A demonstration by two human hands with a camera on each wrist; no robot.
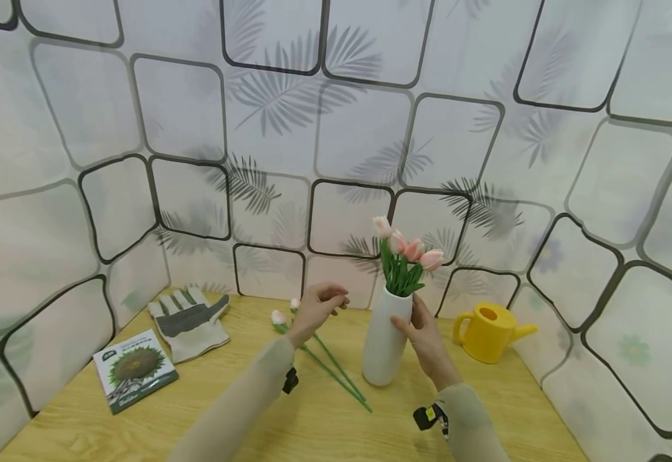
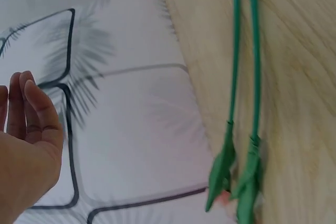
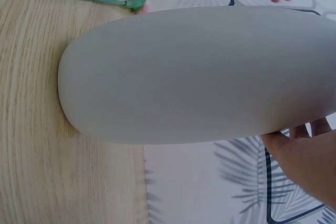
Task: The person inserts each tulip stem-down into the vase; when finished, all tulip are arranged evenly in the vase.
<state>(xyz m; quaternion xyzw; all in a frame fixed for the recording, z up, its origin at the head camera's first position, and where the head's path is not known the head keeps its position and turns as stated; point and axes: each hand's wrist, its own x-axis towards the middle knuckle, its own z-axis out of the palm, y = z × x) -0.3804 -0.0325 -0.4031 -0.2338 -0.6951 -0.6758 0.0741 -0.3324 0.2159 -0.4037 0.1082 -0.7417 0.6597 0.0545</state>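
A tall white vase stands on the table with several pink artificial tulips in its mouth. My right hand grips its upper right side, thumb across the front and fingers behind; the right wrist view shows the vase filling the middle. Left of the vase, my left hand hovers with loosely bent fingers and nothing in them, also seen in the left wrist view. Below it, two more tulips lie on the table, their green stems side by side and pale pink heads pointing away.
On the left, a pair of grey-and-white work gloves lies behind a seed packet with a sunflower picture. A yellow watering can stands right of the vase. Patterned curtains enclose the wooden table at the back and sides.
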